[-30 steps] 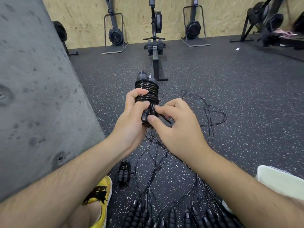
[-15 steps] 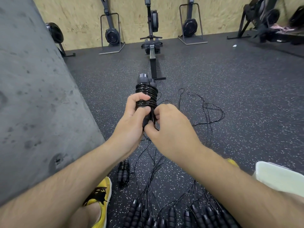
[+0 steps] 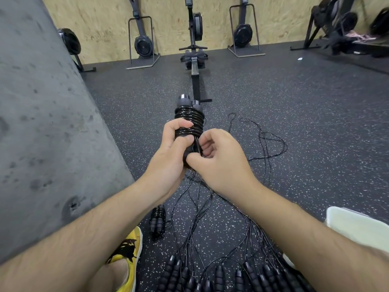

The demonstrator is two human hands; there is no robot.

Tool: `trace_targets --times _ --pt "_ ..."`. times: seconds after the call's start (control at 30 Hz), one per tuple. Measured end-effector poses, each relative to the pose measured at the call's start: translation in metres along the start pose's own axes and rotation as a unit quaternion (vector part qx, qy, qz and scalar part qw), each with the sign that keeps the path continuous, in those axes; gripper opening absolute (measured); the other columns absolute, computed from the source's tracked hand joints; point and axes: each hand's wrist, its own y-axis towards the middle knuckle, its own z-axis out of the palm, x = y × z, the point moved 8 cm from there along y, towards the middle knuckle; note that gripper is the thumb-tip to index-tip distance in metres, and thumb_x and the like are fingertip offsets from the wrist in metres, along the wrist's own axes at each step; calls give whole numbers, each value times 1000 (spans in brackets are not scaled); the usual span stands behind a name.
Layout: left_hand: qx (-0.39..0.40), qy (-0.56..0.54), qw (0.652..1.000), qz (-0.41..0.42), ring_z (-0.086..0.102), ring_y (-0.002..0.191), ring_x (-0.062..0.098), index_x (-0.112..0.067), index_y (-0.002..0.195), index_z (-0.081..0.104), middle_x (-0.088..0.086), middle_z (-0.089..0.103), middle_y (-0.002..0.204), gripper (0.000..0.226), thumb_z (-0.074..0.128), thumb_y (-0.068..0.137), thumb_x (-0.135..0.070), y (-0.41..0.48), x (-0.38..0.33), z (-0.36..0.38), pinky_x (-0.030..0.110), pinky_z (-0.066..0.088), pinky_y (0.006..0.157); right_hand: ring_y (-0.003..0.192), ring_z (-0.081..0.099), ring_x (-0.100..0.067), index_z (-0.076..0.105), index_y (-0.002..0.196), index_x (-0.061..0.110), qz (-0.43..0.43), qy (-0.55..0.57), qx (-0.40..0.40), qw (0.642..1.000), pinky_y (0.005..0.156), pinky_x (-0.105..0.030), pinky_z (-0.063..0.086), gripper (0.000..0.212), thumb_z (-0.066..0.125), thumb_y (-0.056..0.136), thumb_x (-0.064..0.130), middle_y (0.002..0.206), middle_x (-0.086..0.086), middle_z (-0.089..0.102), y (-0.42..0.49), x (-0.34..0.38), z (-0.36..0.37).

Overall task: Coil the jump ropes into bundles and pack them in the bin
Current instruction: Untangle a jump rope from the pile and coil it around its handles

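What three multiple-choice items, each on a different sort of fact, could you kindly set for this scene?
1. Where does the finished bundle lie?
A. beside the yellow shoe
B. on a shelf
C. on a chair

2. What colour is the rope on the held bundle?
A. red
B. black
C. white

3. What is the left hand doing?
A. lying flat
B. pointing
C. gripping the held bundle

Key: 1A, it lies just right of the shoe; 2B, its coils are glossy black; 3C, its fingers curl round the coils.
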Motion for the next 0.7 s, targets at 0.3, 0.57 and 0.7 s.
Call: trace_targets --times 0.3,0.57,0.7 --pt "16 -8 1000 16 60 74 10 -30 105 53 -6 68 85 34 35 101 -1 2 -4 4 23 47 64 66 47 -12 57 75 15 32 106 -28 993 66 -38 48 31 61 56 39 79 -1 56 3 -6 -1" --pt "26 -20 999 25 53 94 22 -30 109 53 6 62 103 32 38 102 -3 3 -5 4 32 45 75 64 53 -13 58 77 17 -5 42 -72 996 63 -38 51 14 70 74 24 74 1 63 -3 5 -13" --pt "41 -31 998 27 55 96 22 -28 111 51 5 63 103 32 35 103 -2 6 -6 4 33 47 77 66 57 -15 54 94 25 -74 2 -54 996 67 -39 52 19 69 84 17 76 3 59 -4 16 -16"
